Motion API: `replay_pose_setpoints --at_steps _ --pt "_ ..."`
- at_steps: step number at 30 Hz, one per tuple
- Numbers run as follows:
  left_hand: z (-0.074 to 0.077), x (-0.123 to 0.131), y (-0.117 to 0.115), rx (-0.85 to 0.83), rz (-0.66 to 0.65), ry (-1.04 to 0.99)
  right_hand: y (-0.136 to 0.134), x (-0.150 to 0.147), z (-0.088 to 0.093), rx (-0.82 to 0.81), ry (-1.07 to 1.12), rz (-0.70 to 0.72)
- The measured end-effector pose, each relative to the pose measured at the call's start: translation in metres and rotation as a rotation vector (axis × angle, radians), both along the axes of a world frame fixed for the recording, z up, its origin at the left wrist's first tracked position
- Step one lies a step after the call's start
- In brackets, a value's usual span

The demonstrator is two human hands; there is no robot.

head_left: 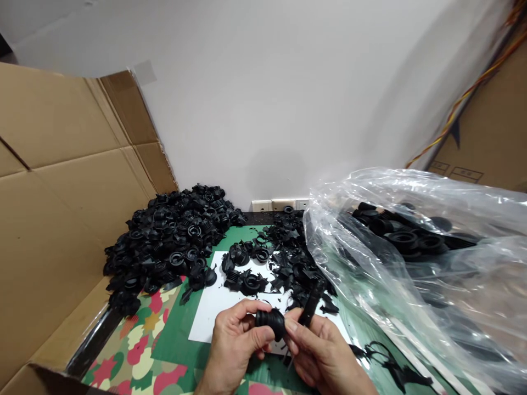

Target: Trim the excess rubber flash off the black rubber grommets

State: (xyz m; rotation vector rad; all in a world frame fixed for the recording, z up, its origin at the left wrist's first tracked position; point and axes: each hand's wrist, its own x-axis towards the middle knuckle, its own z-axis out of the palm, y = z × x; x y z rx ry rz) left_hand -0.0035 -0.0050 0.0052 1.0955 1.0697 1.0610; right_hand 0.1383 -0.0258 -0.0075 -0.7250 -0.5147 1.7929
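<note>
A black ribbed rubber boot is pinched between the thumb and fingers of my left hand, low over the white sheet. Beside it, my right hand is closed, its thumb and forefinger touching the boot's right end. A black-handled tool rests in the right hand, its handle sticking up past the knuckles. Thin ends below that hand are too small to make out. Just beyond both hands, several similar rubber boots lie on the sheet with torn-looking flaps around them.
A large heap of black rubber parts rises at left against a cardboard panel. Black scraps spread over the green mat behind my right hand. At right, a clear plastic bag holds black rings. A wall stands behind.
</note>
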Motion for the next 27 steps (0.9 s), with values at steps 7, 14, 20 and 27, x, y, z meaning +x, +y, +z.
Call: replay_pose_setpoints --at_steps 7,14,20,27 --pt "0.005 0.007 0.0 0.091 0.05 0.064 0.001 0.002 0.002 0.0 -0.032 0.04" --pt "0.002 0.008 -0.004 0.232 0.046 0.197 0.0 0.003 0.001 0.012 -0.088 0.042" --pt "0.001 0.003 -0.007 0.333 0.039 0.301 -0.002 0.022 0.003 0.141 -0.479 -0.249" --pt "0.003 0.004 -0.007 0.507 0.054 0.441 -0.008 0.027 0.01 0.308 -0.588 -0.431"
